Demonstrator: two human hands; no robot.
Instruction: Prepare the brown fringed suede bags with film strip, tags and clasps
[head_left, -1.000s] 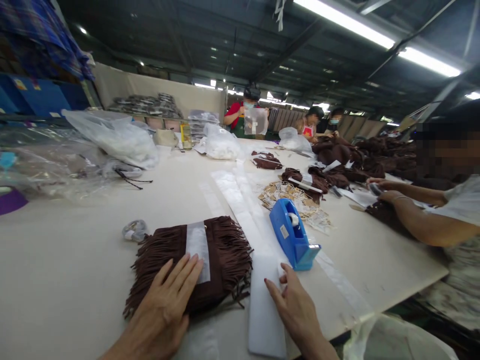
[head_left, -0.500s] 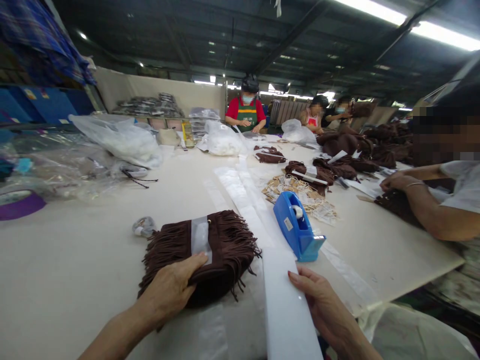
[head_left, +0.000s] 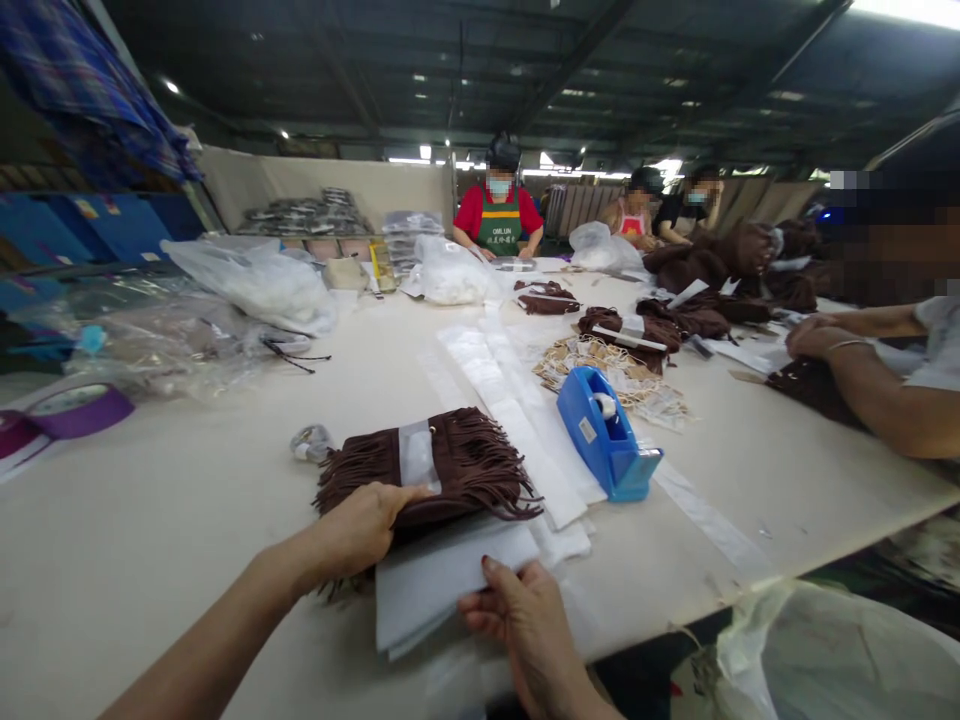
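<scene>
A dark brown fringed bag (head_left: 457, 465) lies on the pale table (head_left: 150, 540) with a clear strip across its middle. My left hand (head_left: 360, 525) grips the bag's near edge, fingers curled over it and lifting it a little. My right hand (head_left: 521, 625) pinches a folded white foam sheet (head_left: 435, 580) whose far end lies under the bag's near edge. A blue tape dispenser (head_left: 607, 435) stands just right of the bag.
Long white strips (head_left: 510, 400) run up the table's middle. Clear plastic bags (head_left: 255, 280) and a purple tape roll (head_left: 79, 410) sit at the left. A heap of paper tags (head_left: 622, 375) and more brown bags (head_left: 652, 325) lie at the right, where other people work.
My left hand went from lying flat on the bag to gripping its near edge. My right hand drew the white sheet left, turned it, and slid it under the bag.
</scene>
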